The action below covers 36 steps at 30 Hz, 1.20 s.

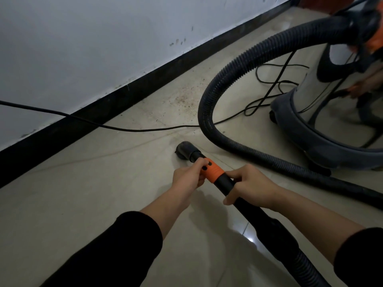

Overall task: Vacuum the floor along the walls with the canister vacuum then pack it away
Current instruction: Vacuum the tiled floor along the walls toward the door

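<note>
We are gripping the wand's orange collar (214, 172) with our left hand (189, 177) and clasping the black tube (244, 204) just behind it with our right hand (251, 187). The nozzle (185, 151) is pointing down at the floor (93, 183), and the canister (310, 112) is standing to the right.

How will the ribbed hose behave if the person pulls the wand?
The hose probably flexes easily: it is ribbed and bends in a wide loop. Its lower part lies on the floor, so it would likely drag. A hard pull may roll the canister, which seems to stand on castors.
</note>
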Available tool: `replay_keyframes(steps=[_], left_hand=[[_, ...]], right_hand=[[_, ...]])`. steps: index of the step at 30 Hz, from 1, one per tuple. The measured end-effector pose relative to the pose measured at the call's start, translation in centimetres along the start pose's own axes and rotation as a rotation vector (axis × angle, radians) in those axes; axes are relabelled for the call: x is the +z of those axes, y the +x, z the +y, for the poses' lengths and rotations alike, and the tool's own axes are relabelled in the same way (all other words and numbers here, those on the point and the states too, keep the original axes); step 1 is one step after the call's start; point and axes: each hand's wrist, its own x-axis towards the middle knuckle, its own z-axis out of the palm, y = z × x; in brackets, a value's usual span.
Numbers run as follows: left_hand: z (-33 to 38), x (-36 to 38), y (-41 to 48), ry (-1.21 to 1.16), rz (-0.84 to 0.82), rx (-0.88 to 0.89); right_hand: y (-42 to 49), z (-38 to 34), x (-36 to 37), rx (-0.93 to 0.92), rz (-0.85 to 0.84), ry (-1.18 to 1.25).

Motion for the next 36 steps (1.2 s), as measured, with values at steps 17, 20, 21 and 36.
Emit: replay_keyframes(steps=[17,20,21,36], left_hand=[[1.3,1.1,2.0,0.027,-0.017,0.041],[1.9,1.4,2.5,0.03,-0.003,0.057],[2.1,1.4,2.7,0.038,0.006,0.062],[3.4,0.9,3.7,-0.009,0.082,0.118]], right_hand=[[1.6,-0.5,0.2,0.017,0.08,0.034],[2.3,-0.5,0.1,0.017,0.104,0.059],[2.5,-0.5,0.2,0.018,0.111,0.064],[5.0,-1.7,0.8,0.001,0.141,0.079]])
